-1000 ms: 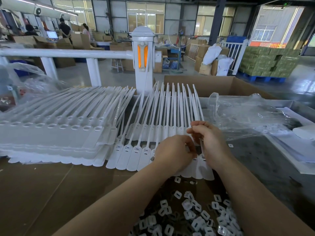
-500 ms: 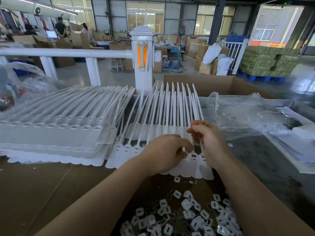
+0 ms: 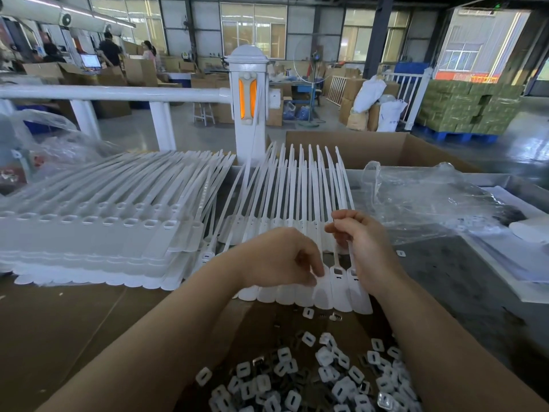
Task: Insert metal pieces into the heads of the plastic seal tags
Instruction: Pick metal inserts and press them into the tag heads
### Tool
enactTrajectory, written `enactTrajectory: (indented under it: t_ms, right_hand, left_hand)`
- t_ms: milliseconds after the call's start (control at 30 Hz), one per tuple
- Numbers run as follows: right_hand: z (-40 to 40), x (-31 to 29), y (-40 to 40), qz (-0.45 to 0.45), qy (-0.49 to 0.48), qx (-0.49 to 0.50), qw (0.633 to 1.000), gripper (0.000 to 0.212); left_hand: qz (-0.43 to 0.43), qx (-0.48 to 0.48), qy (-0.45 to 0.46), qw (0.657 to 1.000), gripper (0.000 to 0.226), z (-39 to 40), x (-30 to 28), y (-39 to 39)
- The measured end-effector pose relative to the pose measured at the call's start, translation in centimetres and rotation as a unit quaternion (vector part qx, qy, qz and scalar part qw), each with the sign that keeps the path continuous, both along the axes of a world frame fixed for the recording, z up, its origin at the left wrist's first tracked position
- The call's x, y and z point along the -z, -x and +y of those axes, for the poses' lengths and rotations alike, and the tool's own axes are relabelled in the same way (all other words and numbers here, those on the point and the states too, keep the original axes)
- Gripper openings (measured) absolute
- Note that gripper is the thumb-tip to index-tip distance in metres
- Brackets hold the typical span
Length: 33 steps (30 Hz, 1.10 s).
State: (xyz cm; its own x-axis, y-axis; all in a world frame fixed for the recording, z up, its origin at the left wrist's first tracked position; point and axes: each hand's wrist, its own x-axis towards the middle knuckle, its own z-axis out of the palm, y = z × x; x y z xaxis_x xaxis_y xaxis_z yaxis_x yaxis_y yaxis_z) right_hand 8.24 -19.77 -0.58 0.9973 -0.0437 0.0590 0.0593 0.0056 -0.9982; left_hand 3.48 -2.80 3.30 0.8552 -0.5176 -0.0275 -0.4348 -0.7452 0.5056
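Two hands, left hand [image 3: 282, 257] and right hand [image 3: 365, 242], pinch the seal tags [image 3: 338, 288] near the row's right edge.

1. No text, label, brand or number can be read anywhere in the frame.
2. The white sack [image 3: 390, 115] at the upper right carries a faint blue print, too small to read.

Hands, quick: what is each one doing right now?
Left hand: fingers curled down on the row of seal tags, fingertips at one head.
Right hand: pinching the strap of a tag.
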Motion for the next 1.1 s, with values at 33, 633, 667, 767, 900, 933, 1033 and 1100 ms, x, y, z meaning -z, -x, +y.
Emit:
enactTrajectory:
  t_ms: [33, 633, 667, 767, 900, 933, 1033, 1100]
  right_hand:
    - [0.0, 0.0, 0.0, -0.003, 0.006, 0.001, 1.0, 0.015]
    - [0.6, -0.1, 0.8, -0.086, 0.111, -0.001, 0.99, 0.012]
    - [0.6, -0.1, 0.8, -0.087, 0.112, -0.002, 0.99, 0.013]
    - [0.6, -0.2, 0.9, -0.085, 0.11, -0.006, 0.99, 0.013]
    - [0.5, -0.3, 0.8, -0.084, 0.111, -0.006, 0.99, 0.013]
    - [0.5, -0.4, 0.8, -0.084, 0.112, -0.006, 0.99, 0.014]
    - [0.5, -0.4, 0.9, -0.081, 0.107, -0.011, 0.991, 0.013]
    - [0.4, -0.5, 0.9, -0.081, 0.103, -0.014, 0.991, 0.013]
  left_hand:
    - [0.038, 0.004, -0.008, 0.999, 0.009, 0.4, -0.6, 0.2]
    - [0.22, 0.015, -0.198, 0.955, 0.012, -0.7, -1.9, 1.7]
    - [0.211, 0.009, -0.188, 0.959, 0.013, -0.7, -1.9, 1.7]
    - [0.201, 0.014, -0.17, 0.964, 0.009, -0.8, -2.0, 1.6]
    - [0.198, 0.015, -0.148, 0.969, 0.014, -0.5, -2.3, 1.6]
    - [0.199, 0.017, -0.148, 0.969, 0.019, -0.5, -2.4, 1.6]
    - [0.216, 0.028, -0.168, 0.962, 0.024, -0.8, -2.2, 1.8]
    - [0.219, 0.025, -0.174, 0.96, 0.021, -1.0, -2.0, 1.8]
